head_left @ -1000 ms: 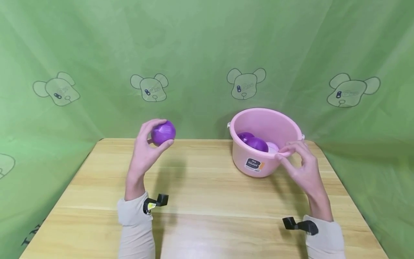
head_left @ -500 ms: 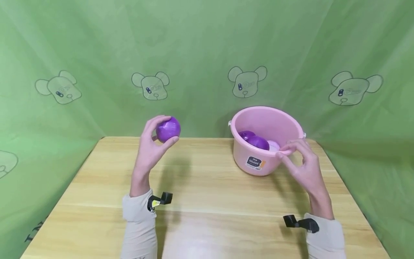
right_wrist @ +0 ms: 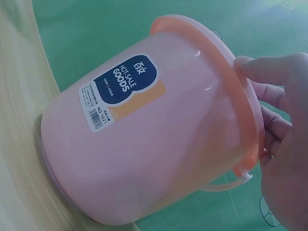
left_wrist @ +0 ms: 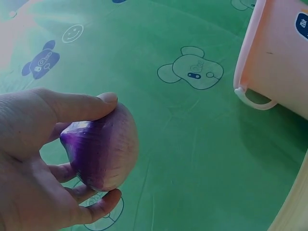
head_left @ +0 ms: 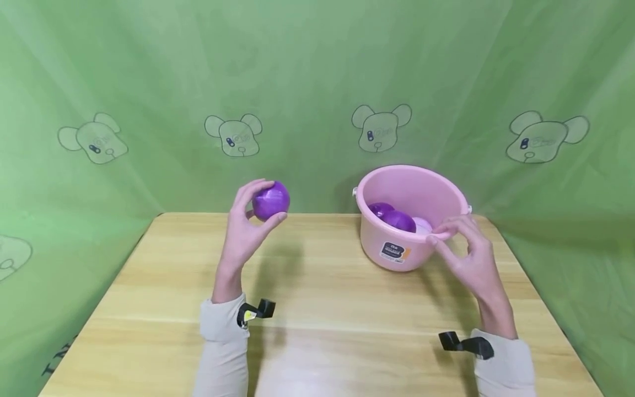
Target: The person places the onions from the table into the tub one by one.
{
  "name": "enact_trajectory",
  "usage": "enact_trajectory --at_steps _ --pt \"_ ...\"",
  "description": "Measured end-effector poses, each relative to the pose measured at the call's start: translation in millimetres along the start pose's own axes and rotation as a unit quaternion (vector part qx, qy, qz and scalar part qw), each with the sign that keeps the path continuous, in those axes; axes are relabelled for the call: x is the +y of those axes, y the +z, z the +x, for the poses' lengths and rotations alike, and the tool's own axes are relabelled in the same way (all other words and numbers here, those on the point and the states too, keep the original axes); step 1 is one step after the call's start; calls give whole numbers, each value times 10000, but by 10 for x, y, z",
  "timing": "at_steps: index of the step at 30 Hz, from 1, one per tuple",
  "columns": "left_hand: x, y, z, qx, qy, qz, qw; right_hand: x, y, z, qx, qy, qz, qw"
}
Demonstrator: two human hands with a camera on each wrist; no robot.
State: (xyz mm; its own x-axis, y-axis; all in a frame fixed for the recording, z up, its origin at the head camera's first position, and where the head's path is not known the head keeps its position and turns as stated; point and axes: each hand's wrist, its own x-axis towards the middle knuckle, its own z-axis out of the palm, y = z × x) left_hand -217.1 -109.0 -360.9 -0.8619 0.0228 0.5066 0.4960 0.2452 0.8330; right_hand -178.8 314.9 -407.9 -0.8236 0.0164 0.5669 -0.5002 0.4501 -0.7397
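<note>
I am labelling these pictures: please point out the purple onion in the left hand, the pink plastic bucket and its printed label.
purple onion (head_left: pixel 270 200), head view, its side.
pink plastic bucket (head_left: pixel 404 179), head view, inner wall.
printed label (right_wrist: pixel 120 91), right wrist view, blue patch.

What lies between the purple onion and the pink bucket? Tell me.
Nothing: in the head view, only bare wooden table and green backdrop separate the purple onion from the pink bucket.

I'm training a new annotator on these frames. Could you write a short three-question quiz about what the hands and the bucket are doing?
1. True or false: the left hand holds a purple onion above the wooden table.
2. Which hand grips the rim of the pink bucket?
3. What does the bucket contain? A) nothing B) purple onions and a pale one C) water

Key: 1 true; 2 the right hand; 3 B
</note>
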Motion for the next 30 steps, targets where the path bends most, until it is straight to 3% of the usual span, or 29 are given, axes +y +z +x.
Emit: enact_trajectory --at_steps 8,16,23,30 --pt "-1 105 67 -65 -52 -95 9999 12 -24 29 29 -54 14 10000" --pt "6 351 141 -337 25 -402 9986 18 -94 55 81 -33 28 10000" --pt "-7 406 147 -200 -11 -562 9982 26 -47 67 21 -73 108 9999" --pt "-16 530 150 -629 98 -710 9954 38 6 48 -45 -2 104 9999"
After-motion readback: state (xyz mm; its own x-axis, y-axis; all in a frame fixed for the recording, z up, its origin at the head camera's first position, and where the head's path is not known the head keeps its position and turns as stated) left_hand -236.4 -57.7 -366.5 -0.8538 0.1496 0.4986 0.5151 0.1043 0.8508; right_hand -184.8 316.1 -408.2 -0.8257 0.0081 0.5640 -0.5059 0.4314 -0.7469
